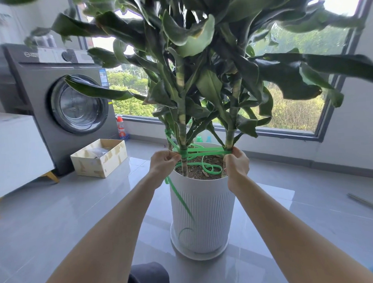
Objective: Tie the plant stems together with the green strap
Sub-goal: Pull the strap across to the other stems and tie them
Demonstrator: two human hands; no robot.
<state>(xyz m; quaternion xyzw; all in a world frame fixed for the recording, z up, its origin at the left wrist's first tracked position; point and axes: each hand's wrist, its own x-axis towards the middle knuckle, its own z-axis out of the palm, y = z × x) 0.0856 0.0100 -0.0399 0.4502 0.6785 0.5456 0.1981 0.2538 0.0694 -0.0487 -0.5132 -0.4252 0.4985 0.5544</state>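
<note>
Washing machine (72, 103) behind box (99, 158), left of pot (202, 213).

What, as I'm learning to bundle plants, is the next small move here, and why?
Probably pull the flat green plastic strap taut with the right hand while the left hand pinches it at the striped green stem: the other stem stands apart, and slack loops lie over the brown soil.

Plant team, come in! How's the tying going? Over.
Left hand pinches green strap at middle stem. Right hand pinches it at right stem. Loose end hangs down pot; nothing blocking.
</note>
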